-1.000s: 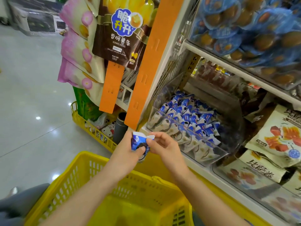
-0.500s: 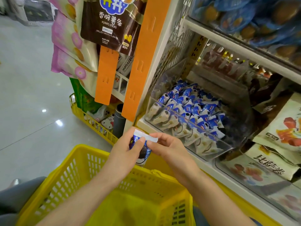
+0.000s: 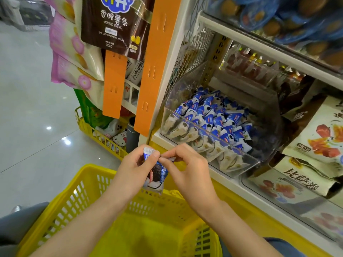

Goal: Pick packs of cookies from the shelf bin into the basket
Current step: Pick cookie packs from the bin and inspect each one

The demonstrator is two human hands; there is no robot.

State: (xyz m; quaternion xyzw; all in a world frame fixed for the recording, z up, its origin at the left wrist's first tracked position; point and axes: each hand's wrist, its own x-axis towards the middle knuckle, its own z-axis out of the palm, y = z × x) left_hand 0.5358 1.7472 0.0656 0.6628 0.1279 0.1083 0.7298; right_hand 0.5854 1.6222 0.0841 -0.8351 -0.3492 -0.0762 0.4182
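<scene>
Peering at the head feed, I lose the upper shelf to blur: the blue wrappers [image 3: 278,13] up there are soft round shapes I cannot read. The frame cuts off the printed bags [image 3: 319,134] at the far right and the top of the hanging potato-stick bag [image 3: 115,23]. My own fingers hide part of the cookie pack [image 3: 156,175], so only its crimped white top, a dark biscuit picture and its lower edge show. My forearms cover part of the floor of the yellow basket [image 3: 89,171], and I cannot tell what lies under them. The clear shelf bin [image 3: 241,151] holds a heap of blue-and-white packs [image 3: 213,119], some pressed against its front wall. The bin beside it [image 3: 246,182], to the right, holds larger bags with red and orange print. A second yellow basket [image 3: 96,134] stands on the floor by the shelf end, with a green bag and a cat-face item in it. Both hands meet above the near basket's far rim, just in front of the shelf edge and below the bin. My left hand [image 3: 133,169] wraps the pack, thumb across its front and fingers curled behind. My right hand [image 3: 185,167] pinches the pack's upper edge between thumb and forefinger, the other fingers loosely curled. The pack hangs roughly upright, outside the bin and not yet in the basket.
</scene>
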